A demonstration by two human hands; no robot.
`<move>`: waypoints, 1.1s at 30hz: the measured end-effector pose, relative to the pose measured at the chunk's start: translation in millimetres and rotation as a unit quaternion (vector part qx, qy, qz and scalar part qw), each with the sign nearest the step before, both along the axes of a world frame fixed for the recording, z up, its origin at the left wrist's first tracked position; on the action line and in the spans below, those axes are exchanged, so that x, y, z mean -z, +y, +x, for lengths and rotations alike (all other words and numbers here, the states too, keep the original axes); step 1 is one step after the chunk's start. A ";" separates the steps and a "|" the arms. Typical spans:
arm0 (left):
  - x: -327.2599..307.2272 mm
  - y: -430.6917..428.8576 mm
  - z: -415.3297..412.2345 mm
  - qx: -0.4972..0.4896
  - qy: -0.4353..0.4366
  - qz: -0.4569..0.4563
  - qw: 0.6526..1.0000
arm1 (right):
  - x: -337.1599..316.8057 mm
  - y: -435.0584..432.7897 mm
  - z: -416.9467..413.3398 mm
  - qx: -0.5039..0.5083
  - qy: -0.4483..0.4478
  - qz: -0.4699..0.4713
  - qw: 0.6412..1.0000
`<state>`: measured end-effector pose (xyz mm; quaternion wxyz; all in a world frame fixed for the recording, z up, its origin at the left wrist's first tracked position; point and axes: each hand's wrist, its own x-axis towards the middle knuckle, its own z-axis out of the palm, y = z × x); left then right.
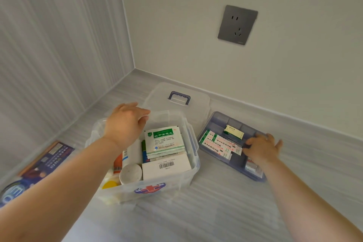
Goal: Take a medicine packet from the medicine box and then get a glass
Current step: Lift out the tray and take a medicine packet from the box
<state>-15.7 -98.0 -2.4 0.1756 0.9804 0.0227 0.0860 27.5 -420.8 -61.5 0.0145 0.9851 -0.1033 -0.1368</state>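
Note:
A clear plastic medicine box (193, 165) with a red cross stands open on the grey counter. Inside lie a green-and-white medicine packet (164, 139) on a stack, a white carton with a barcode (166, 166) and a white bottle cap (130, 173). My left hand (125, 122) hovers over the box's back left corner, fingers apart, holding nothing. My right hand (262, 147) rests on the blue inner tray (214, 122) set down to the right of the box, fingers on its handle and rim. No glass is in view.
The box's clear lid (176, 98) with a blue handle lies behind it, near the wall. The tray holds plaster packets (218, 144) and a small carton (234, 131). A dark blue box (39, 165) lies at the left. A grey wall socket (237, 24) is above.

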 end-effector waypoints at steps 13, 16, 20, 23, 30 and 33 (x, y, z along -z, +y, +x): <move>-5.9 -2.9 -32.4 0.035 0.107 0.032 0.993 | -66.7 65.2 -29.6 -0.103 -0.268 0.277 0.917; 1.2 -1.4 -27.8 0.021 0.168 0.120 0.978 | -84.8 116.1 -42.4 -0.262 -0.189 0.336 0.885; 11.1 7.1 -28.3 0.008 0.173 0.111 0.979 | -80.6 167.6 -33.6 -0.395 -0.008 0.216 0.893; 12.0 15.3 -35.3 0.019 0.143 0.045 0.989 | -75.4 186.0 -21.0 -0.410 0.046 0.110 0.904; 24.4 33.6 -64.1 0.065 0.074 0.043 0.994 | -68.8 202.9 -10.2 -0.425 0.119 0.004 0.897; 25.0 32.5 -64.8 0.051 0.055 0.013 0.997 | -72.0 207.0 -5.9 -0.420 0.138 0.006 0.897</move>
